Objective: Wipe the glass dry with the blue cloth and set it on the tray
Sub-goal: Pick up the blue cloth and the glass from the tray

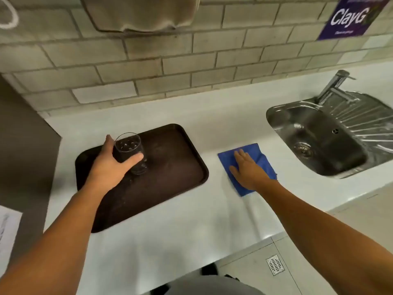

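White worktop (191, 209): left hand (108, 167) clasps upright glass (129, 154) over tray (170, 167); right hand (248, 169) lies spread flat on blue cloth (263, 165), beside tray.

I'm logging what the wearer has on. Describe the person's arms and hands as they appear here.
Both arms are bare from wrist to the frame edge: no sleeves in view. The left hand and right hand wear no gloves. No rings, watch, bracelets or markings can be seen on either.
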